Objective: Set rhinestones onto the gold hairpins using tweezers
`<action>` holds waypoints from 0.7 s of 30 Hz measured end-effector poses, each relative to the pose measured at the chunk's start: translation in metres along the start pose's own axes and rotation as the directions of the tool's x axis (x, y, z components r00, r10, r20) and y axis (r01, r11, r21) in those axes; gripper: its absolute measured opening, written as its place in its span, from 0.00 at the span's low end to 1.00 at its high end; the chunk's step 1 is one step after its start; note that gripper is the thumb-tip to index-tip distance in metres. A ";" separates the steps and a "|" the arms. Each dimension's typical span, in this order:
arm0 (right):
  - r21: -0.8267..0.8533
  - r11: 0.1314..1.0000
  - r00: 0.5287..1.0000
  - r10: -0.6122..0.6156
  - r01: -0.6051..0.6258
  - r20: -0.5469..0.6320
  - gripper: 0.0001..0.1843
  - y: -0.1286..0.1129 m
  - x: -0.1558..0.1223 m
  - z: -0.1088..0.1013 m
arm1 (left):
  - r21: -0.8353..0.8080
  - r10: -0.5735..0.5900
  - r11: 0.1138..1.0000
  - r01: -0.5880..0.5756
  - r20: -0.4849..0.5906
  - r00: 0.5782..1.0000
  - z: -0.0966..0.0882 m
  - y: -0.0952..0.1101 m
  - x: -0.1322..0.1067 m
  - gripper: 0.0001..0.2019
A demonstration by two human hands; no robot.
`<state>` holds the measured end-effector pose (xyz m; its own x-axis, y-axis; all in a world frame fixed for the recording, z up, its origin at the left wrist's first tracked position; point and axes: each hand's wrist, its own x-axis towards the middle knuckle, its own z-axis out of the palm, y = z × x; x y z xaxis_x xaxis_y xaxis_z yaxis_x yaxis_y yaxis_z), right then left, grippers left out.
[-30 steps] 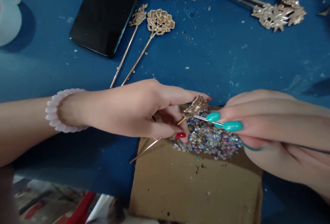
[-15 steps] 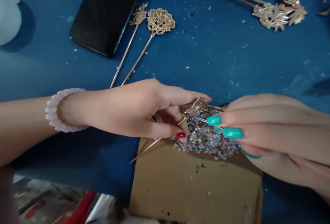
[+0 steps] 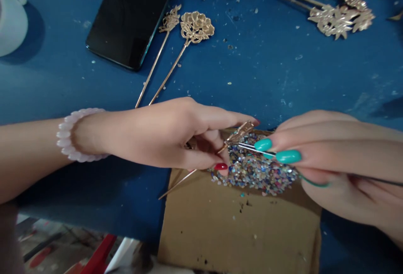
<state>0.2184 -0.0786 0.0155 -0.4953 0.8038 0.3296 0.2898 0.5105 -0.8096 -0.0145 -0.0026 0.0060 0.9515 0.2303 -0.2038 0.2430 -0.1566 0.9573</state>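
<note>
My left hand (image 3: pixel 185 135) pinches a gold-coloured hairpin (image 3: pixel 242 133) by its thin stem. The ornament end points up to the right past my fingers, and the stem's tip sticks out at the lower left. My right hand (image 3: pixel 333 160), with turquoise nails, is closed on slim metal tweezers (image 3: pixel 252 147). Their tips lie close to the lower side of the ornament; whether they touch it or hold a piece, I cannot tell. Beneath both hands is a heap of small shiny multicoloured chips (image 3: pixel 258 173) on a piece of cardboard (image 3: pixel 239 232).
Two gold hairpins (image 3: pixel 197 27) lie beside a black phone (image 3: pixel 129 22). Several more hairpins (image 3: pixel 336 17) are piled at the upper right. A white round object (image 3: pixel 12 24) stands at the left edge of the blue table (image 3: pixel 267 68). Below the table, a red object (image 3: pixel 100 255) shows.
My right hand has drawn slightly to the right with the tweezers, whose tips have backed off from the hairpin's ornament. The ornament has turned a little in my left hand.
</note>
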 end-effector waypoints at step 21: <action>-0.024 0.998 0.999 0.052 -0.052 -0.016 0.16 0.002 -0.003 -0.001 | -0.025 0.030 0.999 -0.030 0.007 1.000 0.002 0.000 0.000 0.28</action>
<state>0.2212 -0.0795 0.0133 -0.4666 0.8337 0.2951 0.3346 0.4753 -0.8137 -0.0139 -0.0041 0.0059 0.9596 0.2189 -0.1766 0.2099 -0.1394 0.9677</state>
